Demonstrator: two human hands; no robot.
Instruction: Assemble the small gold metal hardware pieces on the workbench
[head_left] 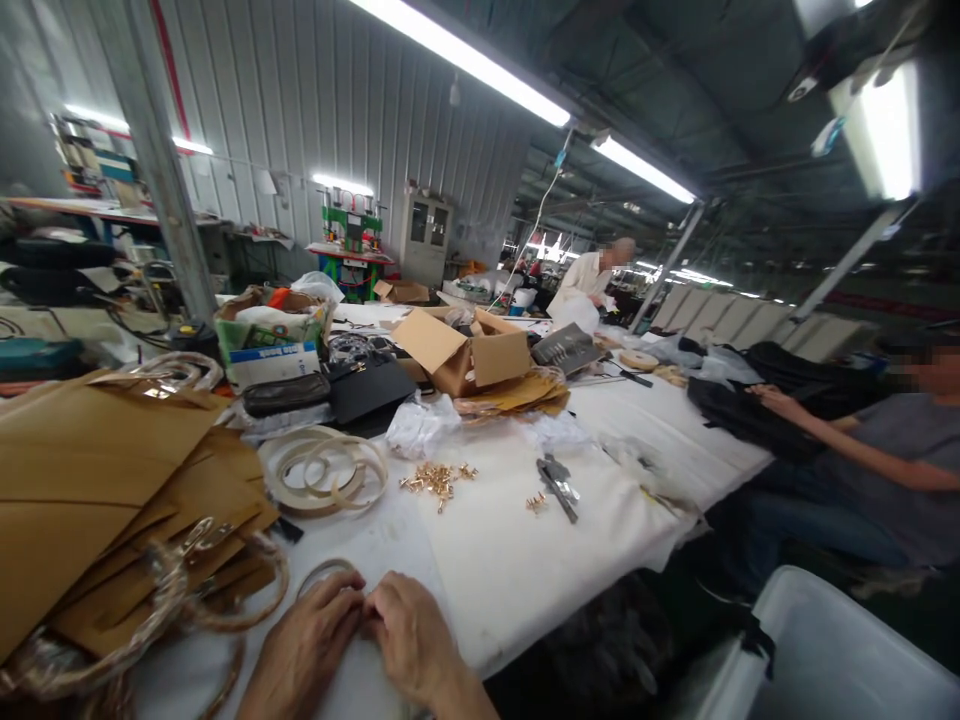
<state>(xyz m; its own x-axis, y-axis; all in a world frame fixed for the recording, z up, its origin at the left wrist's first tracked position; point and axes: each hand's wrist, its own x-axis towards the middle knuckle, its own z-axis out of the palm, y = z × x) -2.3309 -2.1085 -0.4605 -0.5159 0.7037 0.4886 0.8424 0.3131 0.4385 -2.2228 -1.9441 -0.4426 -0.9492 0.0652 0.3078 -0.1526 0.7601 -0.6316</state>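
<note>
The left hand and right hand lay side by side at the near edge of the worktop, a thin ring just behind them. Left of the hands lay a stack of cut panels. Farther back sat coiled strips, with a pile of small metal fittings to their right. Behind those stood a cardboard box. A seated co-worker was beside the worktop's right side.

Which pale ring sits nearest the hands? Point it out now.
The thin single ring, curving out just beyond the left hand and the right hand. The other pale rings lie bundled together, farther up the table.
</note>
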